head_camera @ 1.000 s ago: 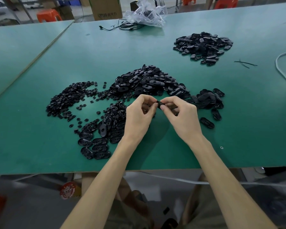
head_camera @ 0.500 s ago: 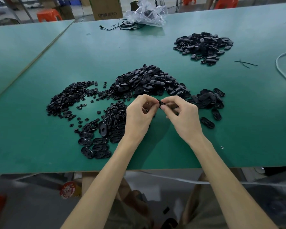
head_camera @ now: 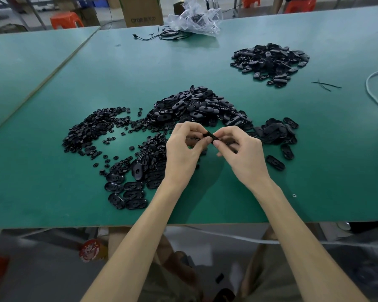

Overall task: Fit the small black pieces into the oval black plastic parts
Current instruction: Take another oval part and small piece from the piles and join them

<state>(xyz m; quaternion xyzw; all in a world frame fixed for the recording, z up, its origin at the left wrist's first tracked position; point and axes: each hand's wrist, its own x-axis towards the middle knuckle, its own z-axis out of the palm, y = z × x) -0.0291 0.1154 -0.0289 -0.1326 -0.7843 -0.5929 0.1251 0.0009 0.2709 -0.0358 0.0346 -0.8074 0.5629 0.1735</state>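
Fingers [head_camera: 190,126] of my left hand [head_camera: 181,155] and right hand [head_camera: 243,155] pinch one oval part [head_camera: 210,135]; far-right heap [head_camera: 271,62] looks finished, middle heap [head_camera: 196,107] waits.

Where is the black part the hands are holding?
Head view, centre: the black part is pinched between left hand and right hand above the green table, just nearer than the central pile of oval parts.

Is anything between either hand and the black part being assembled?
Nothing visible does. The left hand and the right hand both pinch the black part directly, holding it above the green table.
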